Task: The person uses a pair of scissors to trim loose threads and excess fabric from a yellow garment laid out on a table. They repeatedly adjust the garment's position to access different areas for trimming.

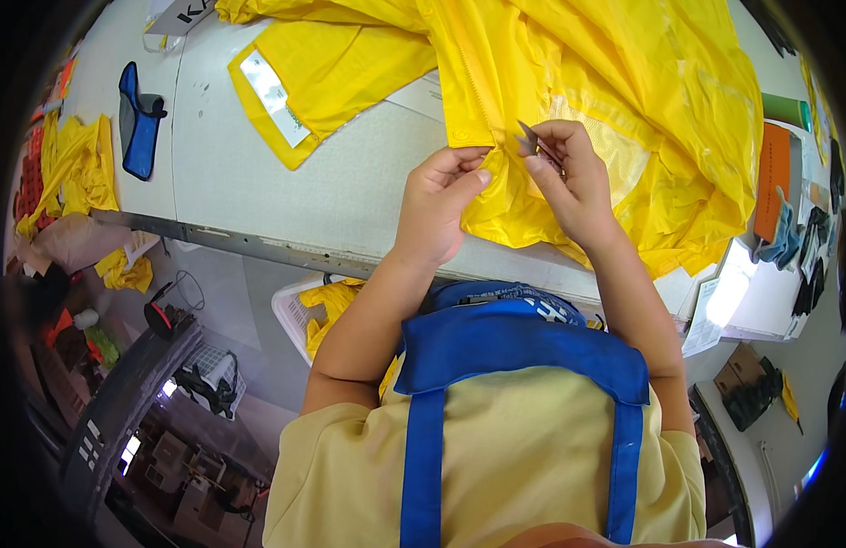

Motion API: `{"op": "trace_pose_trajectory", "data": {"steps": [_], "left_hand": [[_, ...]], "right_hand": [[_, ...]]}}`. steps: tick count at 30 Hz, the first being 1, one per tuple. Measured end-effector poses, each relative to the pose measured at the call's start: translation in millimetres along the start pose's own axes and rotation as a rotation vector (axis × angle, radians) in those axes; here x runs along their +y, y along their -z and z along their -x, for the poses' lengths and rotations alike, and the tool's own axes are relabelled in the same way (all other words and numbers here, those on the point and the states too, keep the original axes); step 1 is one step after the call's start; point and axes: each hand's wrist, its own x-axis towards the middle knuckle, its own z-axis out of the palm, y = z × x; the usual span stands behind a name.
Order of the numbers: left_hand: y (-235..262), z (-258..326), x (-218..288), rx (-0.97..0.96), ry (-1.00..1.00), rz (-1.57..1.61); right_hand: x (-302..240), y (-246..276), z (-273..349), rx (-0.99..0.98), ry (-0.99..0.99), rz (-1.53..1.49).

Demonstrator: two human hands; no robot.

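Note:
A yellow rain jacket (614,73) with a zipper down its front edge lies spread over the white table. My left hand (438,196) is closed on the jacket's lower front corner, pinching it between thumb and fingers near the end of the zipper. Just to the right, my right hand (573,178) grips a small pair of thread snips (530,140). Their dark blades point up and left, a little apart, close beside the zipper edge. The handle of the snips is mostly hidden in my fingers. Pale mesh lining shows to the right of that hand.
On the white table (350,196) lie a blue and black pouch-like piece (141,119) at left and a yellow piece with a white label (275,96). An orange box (772,183) stands at right. Below the table edge is a white basket (295,320) with yellow cloth.

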Motion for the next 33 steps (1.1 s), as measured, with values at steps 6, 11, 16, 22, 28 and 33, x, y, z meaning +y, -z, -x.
{"op": "trace_pose_trajectory", "data": {"steps": [6,11,16,22,28,33], "left_hand": [[4.5,-0.8,-2.0,-0.024,0.039,0.067],[3.3,-0.7,0.2,-0.047,0.028,0.056],[1.4,-1.0,-0.1,-0.022,-0.004,-0.05],[-3.4,-1.8,1.3,-0.026,-0.218,-0.494],[12.0,-6.6,7.2,-0.141,-0.124,-0.553],[9.8,-16.1,10.3,-0.021,0.1,-0.4]], "right_hand": [[-14.7,10.1,-2.1,-0.147,0.087,0.234],[-7.7,11.7,-1.3,-0.145,-0.014,0.118],[-7.9,0.0,-2.0,0.013,0.01,-0.08],[-25.1,-8.1,-19.2,-0.11,0.191,0.161],[-21.6,-8.5,-22.1,-0.141,0.056,0.19],[-17.9,-9.6,-21.4,-0.184,-0.033,0.147]]}}
